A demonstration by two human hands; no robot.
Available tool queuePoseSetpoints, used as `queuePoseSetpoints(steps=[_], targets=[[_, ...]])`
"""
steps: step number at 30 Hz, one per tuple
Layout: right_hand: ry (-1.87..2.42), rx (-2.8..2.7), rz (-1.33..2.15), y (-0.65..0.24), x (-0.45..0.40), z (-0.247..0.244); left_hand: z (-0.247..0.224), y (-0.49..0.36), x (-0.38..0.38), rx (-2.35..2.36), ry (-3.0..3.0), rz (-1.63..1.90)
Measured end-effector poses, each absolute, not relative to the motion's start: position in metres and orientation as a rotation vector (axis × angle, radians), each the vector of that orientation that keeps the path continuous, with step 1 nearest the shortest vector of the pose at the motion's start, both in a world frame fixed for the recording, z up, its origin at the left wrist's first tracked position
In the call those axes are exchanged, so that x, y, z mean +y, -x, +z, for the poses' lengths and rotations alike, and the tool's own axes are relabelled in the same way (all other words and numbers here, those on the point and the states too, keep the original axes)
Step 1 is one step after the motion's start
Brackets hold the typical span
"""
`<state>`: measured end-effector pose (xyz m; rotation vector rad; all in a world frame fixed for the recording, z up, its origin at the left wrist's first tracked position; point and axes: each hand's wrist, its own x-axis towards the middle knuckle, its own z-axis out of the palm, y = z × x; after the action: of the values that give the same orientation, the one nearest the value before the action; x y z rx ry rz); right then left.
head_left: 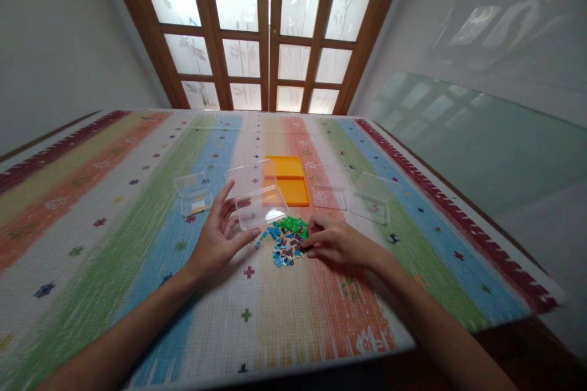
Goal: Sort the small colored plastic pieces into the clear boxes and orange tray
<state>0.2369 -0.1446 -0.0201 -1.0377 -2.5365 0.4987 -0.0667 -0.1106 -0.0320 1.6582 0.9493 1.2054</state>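
My left hand point(220, 229) holds a clear plastic box point(261, 211) with its hinged lid raised, thumb at the near side and fingers behind it. The box is tilted beside a pile of small toy bricks point(287, 241) in green, blue and dark brown. At the right edge of that pile, the fingertips of my right hand point(332, 241) are pinched together on a small dark brown brick point(304, 247), partly hidden by the fingers.
Behind the pile lies an orange two-part tray point(300, 192). An open clear box point(196, 203) with a few pale pieces stands left. Two more open clear boxes, one nearer point(330, 197) and one farther right point(369, 208), rest on the striped tablecloth point(220, 330).
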Motion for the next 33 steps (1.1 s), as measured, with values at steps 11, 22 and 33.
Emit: queuePoseSetpoints(steps=[11, 22, 33], targets=[[1.045, -2.492, 0.510, -0.236, -0.143, -0.026, -0.032, 0.066, -0.111, 0.954, -1.668, 1.209], [1.049, -2.491, 0.482, -0.234, -0.145, -0.024, -0.029, 0.064, -0.114, 0.985, -1.695, 1.190], [1.042, -2.549, 0.635, -0.224, -0.153, -0.016, -0.028, 0.062, -0.116, 0.968, -1.619, 1.196]])
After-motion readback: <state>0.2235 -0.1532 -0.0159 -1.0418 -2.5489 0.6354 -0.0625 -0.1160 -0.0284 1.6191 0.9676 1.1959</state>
